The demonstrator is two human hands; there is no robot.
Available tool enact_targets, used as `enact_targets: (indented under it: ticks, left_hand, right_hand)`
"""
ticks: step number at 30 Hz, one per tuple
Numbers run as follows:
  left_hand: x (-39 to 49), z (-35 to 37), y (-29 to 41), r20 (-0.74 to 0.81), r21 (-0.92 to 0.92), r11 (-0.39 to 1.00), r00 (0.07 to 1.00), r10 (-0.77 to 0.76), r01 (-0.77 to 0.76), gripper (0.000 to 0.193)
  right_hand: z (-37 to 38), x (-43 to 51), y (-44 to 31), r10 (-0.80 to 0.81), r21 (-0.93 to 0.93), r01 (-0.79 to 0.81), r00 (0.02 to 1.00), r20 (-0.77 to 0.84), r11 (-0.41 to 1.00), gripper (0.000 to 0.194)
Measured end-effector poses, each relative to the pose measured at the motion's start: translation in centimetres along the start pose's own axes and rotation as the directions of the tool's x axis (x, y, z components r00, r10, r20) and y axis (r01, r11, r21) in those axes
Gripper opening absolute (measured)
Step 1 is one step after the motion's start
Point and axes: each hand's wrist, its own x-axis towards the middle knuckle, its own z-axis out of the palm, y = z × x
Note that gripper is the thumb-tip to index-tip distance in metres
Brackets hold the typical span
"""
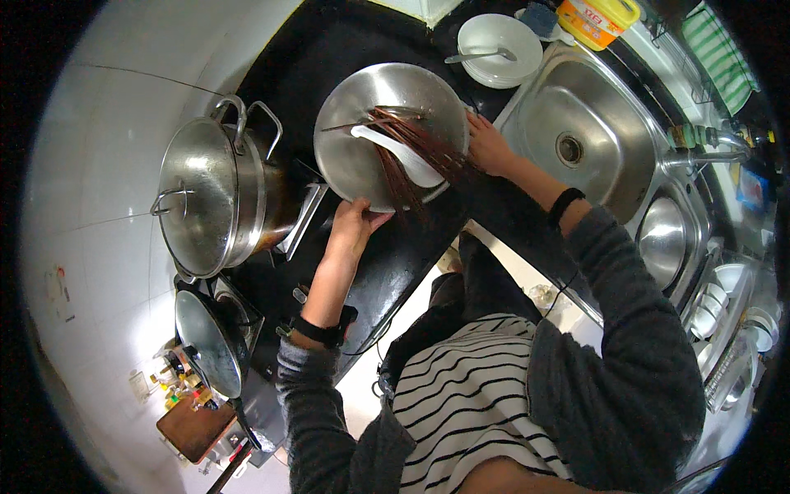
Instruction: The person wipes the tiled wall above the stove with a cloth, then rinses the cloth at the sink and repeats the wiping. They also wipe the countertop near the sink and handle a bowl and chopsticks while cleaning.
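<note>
A large stainless steel bowl (pixel 345 105) is held between my two hands above the black countertop. Inside it lie a bundle of dark reddish-brown chopsticks (pixel 419 139) and a white soup spoon (pixel 407 159); the chopstick ends reach past the bowl's lower right rim. My left hand (pixel 357 222) grips the rim nearest me, thumb on top and fingers partly hidden beneath. My right hand (pixel 487 143) holds the bowl's right side, its fingertips at the rim.
A lidded steel steamer pot (pixel 207 197) stands at left, with a lidded wok (pixel 210 346) below it. Stacked white bowls (pixel 500 46) holding a spoon sit beside the steel sink (pixel 592 123). A steel bowl (pixel 663 241) and a dish rack with dishes (pixel 734 327) are at right.
</note>
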Motion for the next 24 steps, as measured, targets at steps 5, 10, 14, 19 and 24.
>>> enact_targets:
  ticks: [5,10,14,19,24]
  left_hand:
    - [-2.6,-1.7,-1.1,0.024,0.037,0.999,0.999,-0.022,0.021,0.039]
    - [-5.2,-3.6,-1.9,-0.024,0.121,0.983,0.991,-0.134,0.136,0.042]
    - [-7.7,-4.6,-2.7,0.024,0.181,0.969,0.984,-0.177,0.170,0.042]
    - [-9.7,-5.5,-4.4,0.020,0.169,0.964,0.977,-0.213,0.207,0.043]
    - [-10.6,-6.1,-5.4,-0.079,0.147,0.964,0.974,-0.214,0.223,0.040]
  right_hand:
    - [1.6,1.3,0.3,0.017,0.030,-0.015,0.997,-0.071,0.999,0.067]
    - [3.8,8.6,1.4,0.044,-0.038,-0.051,0.986,-0.158,0.998,0.067]
    - [5.0,14.3,-1.2,-0.030,0.054,0.051,0.944,-0.330,0.997,0.052]
    - [4.9,17.5,-4.7,-0.378,0.158,0.422,0.892,-0.247,0.893,0.049]
    - [2.7,24.2,-0.7,0.171,-0.007,-0.183,0.932,-0.321,0.983,0.040]
